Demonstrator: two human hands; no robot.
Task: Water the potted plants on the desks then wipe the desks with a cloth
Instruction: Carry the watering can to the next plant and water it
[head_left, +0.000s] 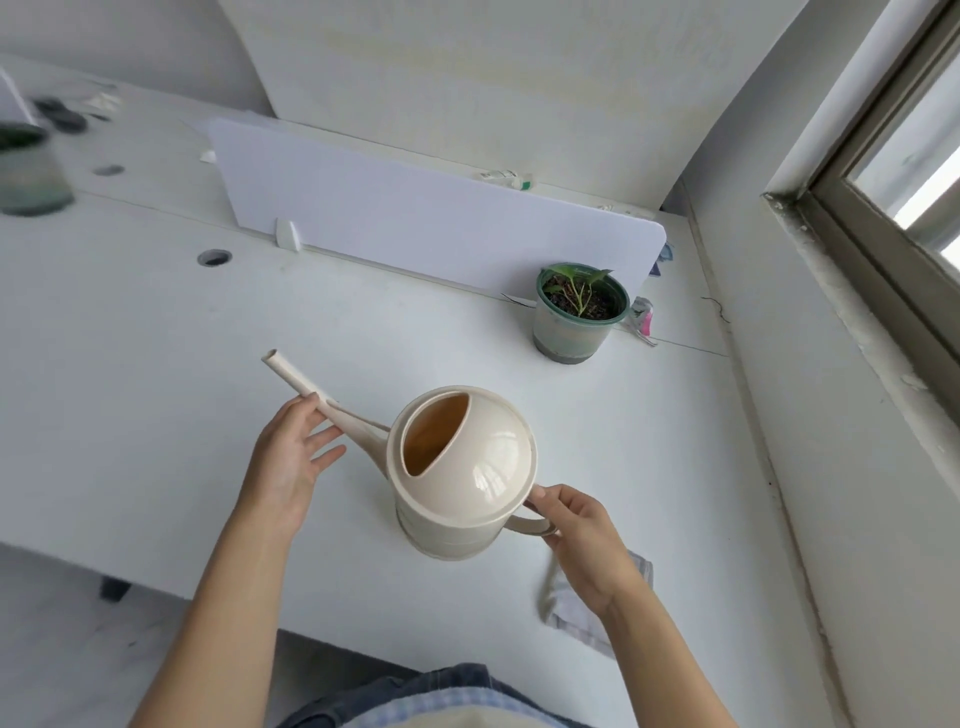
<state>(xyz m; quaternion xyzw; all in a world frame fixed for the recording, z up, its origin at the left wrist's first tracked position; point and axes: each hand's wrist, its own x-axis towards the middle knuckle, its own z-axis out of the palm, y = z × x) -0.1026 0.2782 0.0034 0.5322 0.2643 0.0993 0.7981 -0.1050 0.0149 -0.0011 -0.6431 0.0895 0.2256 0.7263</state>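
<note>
One can (462, 467) over bench (156, 338): handle (535, 526) is gripped by right hand (582, 540); spout (322, 402) is touched by straight-fingered left hand (291, 457). Watering is judged pending; spout must be swung right to pot (579, 312).

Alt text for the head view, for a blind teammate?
Right hand grips a cream watering can by its handle at a desk; left hand touches its spout with straight fingers. A potted plant stands by the divider; a cloth lies beside the right wrist.

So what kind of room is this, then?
Probably an office: white desks split by a low divider panel, a cable hole in the top, and a window alongside.
</note>
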